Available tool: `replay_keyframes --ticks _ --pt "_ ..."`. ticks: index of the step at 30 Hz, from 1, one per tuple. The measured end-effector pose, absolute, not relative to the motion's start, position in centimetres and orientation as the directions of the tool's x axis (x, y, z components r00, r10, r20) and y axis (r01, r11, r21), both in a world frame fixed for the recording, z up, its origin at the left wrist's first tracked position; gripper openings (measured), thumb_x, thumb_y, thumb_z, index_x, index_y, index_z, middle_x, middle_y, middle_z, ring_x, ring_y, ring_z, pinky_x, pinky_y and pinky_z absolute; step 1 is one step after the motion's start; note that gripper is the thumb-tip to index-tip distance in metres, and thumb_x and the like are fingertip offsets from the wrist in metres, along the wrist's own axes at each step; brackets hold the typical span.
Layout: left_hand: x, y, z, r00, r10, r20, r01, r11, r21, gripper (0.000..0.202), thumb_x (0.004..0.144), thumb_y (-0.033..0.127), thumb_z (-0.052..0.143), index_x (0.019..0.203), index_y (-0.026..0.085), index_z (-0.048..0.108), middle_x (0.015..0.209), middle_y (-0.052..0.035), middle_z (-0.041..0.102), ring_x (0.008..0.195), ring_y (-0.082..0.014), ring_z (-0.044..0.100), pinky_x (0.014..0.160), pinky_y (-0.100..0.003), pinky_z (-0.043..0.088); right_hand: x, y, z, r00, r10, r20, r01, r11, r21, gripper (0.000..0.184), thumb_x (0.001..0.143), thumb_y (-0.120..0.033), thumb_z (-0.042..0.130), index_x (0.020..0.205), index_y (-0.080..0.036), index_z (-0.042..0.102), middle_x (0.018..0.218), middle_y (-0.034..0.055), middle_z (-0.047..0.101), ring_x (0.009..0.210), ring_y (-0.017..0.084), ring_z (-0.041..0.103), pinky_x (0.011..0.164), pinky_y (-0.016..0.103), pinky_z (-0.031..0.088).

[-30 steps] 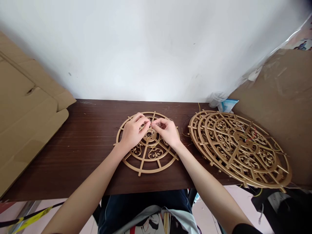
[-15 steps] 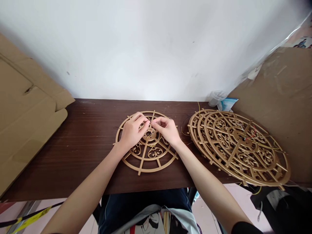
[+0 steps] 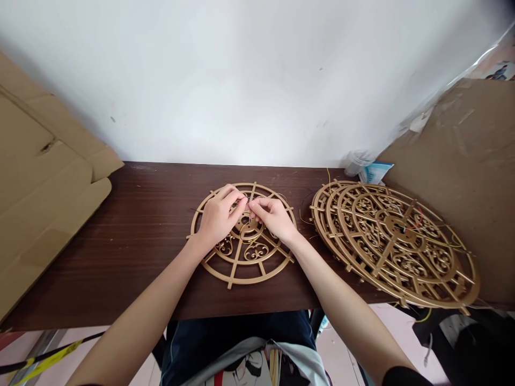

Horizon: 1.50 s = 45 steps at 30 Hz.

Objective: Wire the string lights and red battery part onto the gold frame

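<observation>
A round gold openwork frame with scrollwork and a drilled centre plate lies flat on the dark table. Over its upper left part is my left hand, thumb and forefinger pinched together. My right hand faces it from the upper right, its fingertips also pinched, close to the left ones. Between the two sets of fingertips there seems to be a thin wire, too fine to make out well. A yellow wire loops over the frame's centre just below the hands.
Several similar gold frames are stacked at the right, overhanging the table's front edge, with loose coloured wires. Behind them stand a clear plastic cup and a blue-white packet. Cardboard rises at the left, and more cardboard at the right.
My right hand has shifted slightly, with its fingers curled a little lower near the left fingertips. My left hand and the frame have stayed in place.
</observation>
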<state>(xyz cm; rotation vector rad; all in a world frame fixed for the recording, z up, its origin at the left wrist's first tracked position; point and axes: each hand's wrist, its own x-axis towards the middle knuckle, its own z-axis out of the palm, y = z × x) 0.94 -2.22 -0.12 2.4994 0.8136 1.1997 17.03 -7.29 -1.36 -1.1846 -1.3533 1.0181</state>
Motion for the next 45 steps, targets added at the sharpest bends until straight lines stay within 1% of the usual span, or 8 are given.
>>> replay_keyframes --ticks 5,11,18,23,27,33,40,45 --pt "1.0 -2.2 -0.3 0.505 0.589 0.631 0.378 -0.808 0.452 0.018 0.094 0.023 0.050 0.080 0.017 0.058 0.086 -0.0024 0.060 0.060 -0.0093 0.047 0.059 -0.024 0.037 17.0 -7.3 -1.4 0.028 0.992 0.121 0.033 0.120 -0.992 0.043 0.083 -0.059 0.058 0.080 -0.017 0.063 0.068 -0.0004 0.058 0.055 0.010 0.050 0.052 0.023 0.040" --pt "1.0 -2.2 -0.4 0.499 0.592 0.633 0.368 -0.806 0.464 0.016 0.094 0.022 0.050 0.081 0.017 0.058 0.085 -0.0021 0.059 0.061 -0.0094 0.047 0.059 -0.024 0.037 16.9 -7.3 -1.4 0.070 0.990 0.125 0.022 0.124 -0.992 0.038 0.082 -0.055 0.062 0.076 -0.017 0.063 0.069 -0.0001 0.060 0.056 0.009 0.050 0.052 0.023 0.039" --pt "1.1 -2.2 -0.3 0.498 0.591 0.634 0.365 -0.806 0.466 0.016 0.094 0.022 0.050 0.081 0.017 0.059 0.084 -0.0021 0.059 0.061 -0.0096 0.047 0.059 -0.024 0.037 16.9 -7.4 -1.0 0.102 0.987 0.121 -0.005 0.122 -0.993 0.035 0.077 -0.051 0.067 0.075 -0.016 0.066 0.067 0.0005 0.062 0.059 0.011 0.052 0.058 0.024 0.042" --pt "1.0 -2.2 -0.3 0.496 0.593 0.635 0.363 -0.805 0.469 0.017 0.094 0.023 0.050 0.082 0.017 0.060 0.085 -0.0030 0.059 0.061 -0.0097 0.047 0.059 -0.025 0.037 17.0 -7.4 -1.0 0.103 0.986 0.130 0.029 0.128 -0.991 0.034 0.079 -0.049 0.067 0.073 -0.016 0.066 0.067 0.0010 0.063 0.056 0.010 0.050 0.055 0.024 0.040" --pt "1.0 -2.1 -0.3 0.501 0.596 0.627 0.364 -0.803 0.472 0.017 0.094 0.023 0.050 0.082 0.017 0.060 0.085 -0.0030 0.059 0.061 -0.0100 0.048 0.059 -0.025 0.038 17.0 -7.5 -0.9 0.115 0.981 0.155 0.036 0.152 -0.988 0.031 0.079 -0.046 0.068 0.073 -0.016 0.066 0.068 0.0015 0.064 0.059 0.011 0.053 0.059 0.025 0.043" --pt "1.0 -2.1 -0.3 0.504 0.595 0.626 0.357 -0.804 0.476 0.018 0.094 0.023 0.049 0.078 0.018 0.057 0.083 -0.0029 0.058 0.060 -0.0099 0.046 0.058 -0.025 0.037 17.0 -7.5 -0.8 0.129 0.970 0.207 0.112 0.193 -0.975 0.030 0.078 -0.046 0.069 0.075 -0.016 0.069 0.070 0.0021 0.066 0.063 0.013 0.056 0.061 0.025 0.044" --pt "1.0 -2.1 -0.5 0.515 0.591 0.621 0.348 -0.806 0.478 0.017 0.093 0.021 0.049 0.078 0.017 0.055 0.083 -0.0019 0.057 0.057 -0.0088 0.044 0.057 -0.025 0.034 16.8 -7.9 -0.5 0.131 0.957 0.257 0.224 0.224 -0.948 0.022 0.082 -0.039 0.065 0.077 -0.017 0.069 0.075 0.0032 0.069 0.066 0.016 0.061 0.063 0.027 0.046" --pt "1.1 -2.2 -0.4 0.499 0.608 0.617 0.332 -0.792 0.512 0.019 0.093 0.022 0.049 0.075 0.018 0.052 0.080 -0.0012 0.056 0.056 -0.0088 0.040 0.056 -0.026 0.034 16.6 -8.6 0.1 0.147 0.882 0.448 0.467 0.338 -0.817 0.017 0.087 -0.031 0.061 0.078 -0.019 0.070 0.080 0.0043 0.070 0.073 0.017 0.060 0.069 0.029 0.045"
